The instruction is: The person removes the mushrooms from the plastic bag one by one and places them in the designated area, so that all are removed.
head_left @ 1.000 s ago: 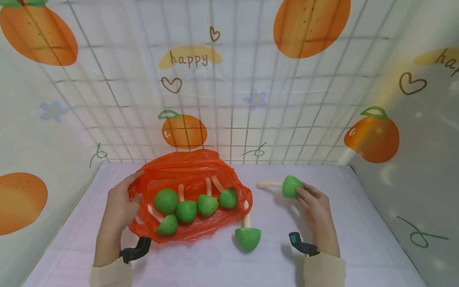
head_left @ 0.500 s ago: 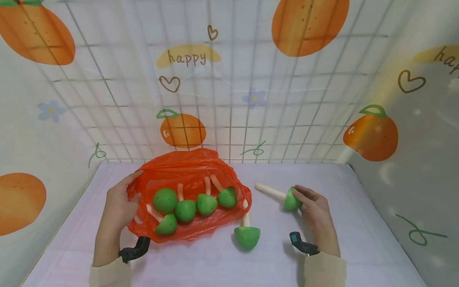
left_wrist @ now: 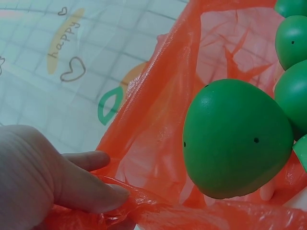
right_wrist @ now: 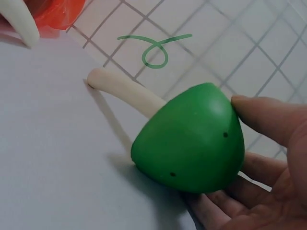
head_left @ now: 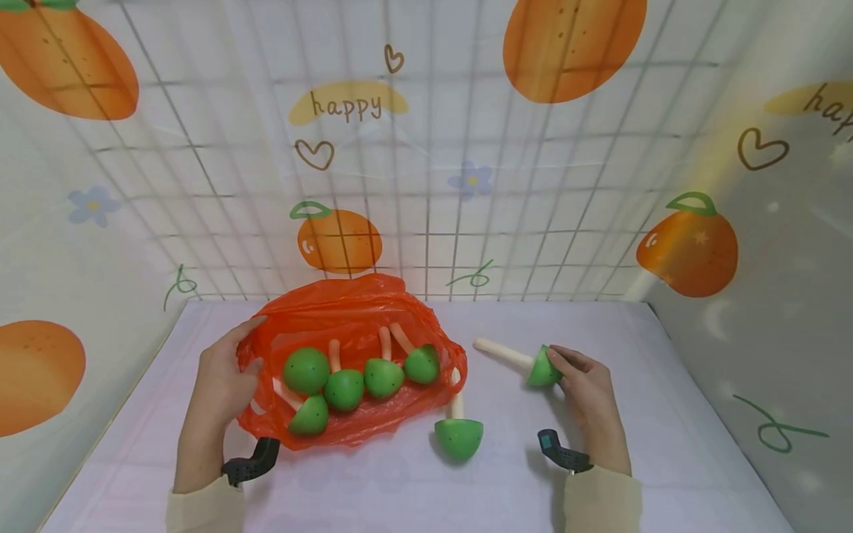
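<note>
My left hand (head_left: 229, 379) grips the left edge of a red plastic bag (head_left: 360, 296), its thumb over the film in the left wrist view. Several toy mushrooms with green, black-dotted caps lie in the bag's open mouth; one round cap (left_wrist: 237, 139) is closest to that hand. On the right, my right hand (head_left: 586, 385) holds another toy mushroom (right_wrist: 192, 143) by its green cap between thumb and fingers. Its pale stem (head_left: 503, 352) points back and left, and the stem's end is right at the tabletop in the right wrist view.
One more mushroom (head_left: 458, 440) lies between the bag and my right hand, its stem tip overlapped by the bag's rim. A white tabletop (head_left: 373, 488) carries everything. Behind it stands a grid-patterned curtain (head_left: 426, 178) printed with oranges, and similar cloth hangs at both sides.
The mushroom in my right hand has come lower and tilted, its cap shifting toward me while the stem swung to a slant. My left hand and the bag stay put.
</note>
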Demonstrator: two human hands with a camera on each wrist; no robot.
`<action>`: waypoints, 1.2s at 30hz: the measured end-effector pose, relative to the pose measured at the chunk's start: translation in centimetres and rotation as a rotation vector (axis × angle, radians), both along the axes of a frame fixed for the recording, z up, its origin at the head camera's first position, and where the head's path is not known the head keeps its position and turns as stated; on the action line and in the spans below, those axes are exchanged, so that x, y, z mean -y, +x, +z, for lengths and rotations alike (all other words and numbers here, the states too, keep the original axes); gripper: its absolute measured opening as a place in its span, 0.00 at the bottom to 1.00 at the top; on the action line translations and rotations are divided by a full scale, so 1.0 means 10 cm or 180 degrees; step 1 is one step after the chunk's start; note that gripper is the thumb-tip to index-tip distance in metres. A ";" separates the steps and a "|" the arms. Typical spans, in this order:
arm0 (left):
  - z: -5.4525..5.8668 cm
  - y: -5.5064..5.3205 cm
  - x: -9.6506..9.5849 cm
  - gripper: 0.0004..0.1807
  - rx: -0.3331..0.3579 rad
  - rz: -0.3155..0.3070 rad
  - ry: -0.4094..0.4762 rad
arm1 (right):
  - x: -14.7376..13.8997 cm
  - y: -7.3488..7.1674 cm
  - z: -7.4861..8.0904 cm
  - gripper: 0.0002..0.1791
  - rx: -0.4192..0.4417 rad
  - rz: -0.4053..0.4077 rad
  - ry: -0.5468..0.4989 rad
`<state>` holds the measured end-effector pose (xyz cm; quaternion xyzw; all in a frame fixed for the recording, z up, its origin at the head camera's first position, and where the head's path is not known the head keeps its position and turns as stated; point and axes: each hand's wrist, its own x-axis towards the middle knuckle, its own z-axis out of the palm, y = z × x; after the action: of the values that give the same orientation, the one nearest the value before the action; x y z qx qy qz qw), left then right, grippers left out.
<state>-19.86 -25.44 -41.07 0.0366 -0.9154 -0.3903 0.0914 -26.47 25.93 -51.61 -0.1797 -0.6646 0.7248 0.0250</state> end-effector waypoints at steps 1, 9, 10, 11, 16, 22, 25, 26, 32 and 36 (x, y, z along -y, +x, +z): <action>0.00 0.00 0.00 0.36 0.0001 -0.0003 0.0000 | 0.00 0.00 0.00 0.32 0.0016 -0.0003 0.0045; 0.00 -0.01 0.00 0.36 -0.0020 -0.0018 0.0003 | -0.01 0.02 0.02 0.32 0.0060 0.0024 0.0283; -0.01 -0.01 0.00 0.36 -0.0030 -0.0022 0.0008 | -0.01 0.02 0.02 0.32 0.0059 0.0034 0.0296; -0.01 -0.01 0.01 0.36 -0.0037 -0.0026 0.0015 | 0.00 0.03 0.03 0.32 0.0052 0.0043 0.0313; -0.02 0.00 0.02 0.36 -0.0062 -0.0028 0.0021 | -0.01 0.04 0.04 0.32 0.0003 0.0049 0.0393; -0.02 -0.01 0.02 0.35 -0.0120 -0.0053 0.0011 | -0.01 0.05 0.05 0.32 -0.0001 0.0052 0.0492; -0.01 0.00 0.03 0.35 -0.0142 -0.0048 0.0015 | -0.01 0.06 0.10 0.32 0.0036 0.0047 0.0561; -0.01 0.00 0.03 0.35 -0.0145 -0.0042 0.0023 | 0.00 0.07 0.12 0.32 0.0029 0.0029 0.0554; 0.00 0.00 0.05 0.35 -0.0150 -0.0005 0.0059 | 0.04 0.13 0.33 0.33 -0.0090 -0.0082 0.0585; 0.00 0.00 0.04 0.34 -0.0208 -0.0053 0.0040 | 0.07 0.17 0.44 0.32 -0.0184 -0.0208 0.0503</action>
<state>-19.90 -25.88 -41.03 0.0168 -0.9097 -0.3978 0.1178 -24.75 25.23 -47.19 -0.1778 -0.7125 0.6738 0.0819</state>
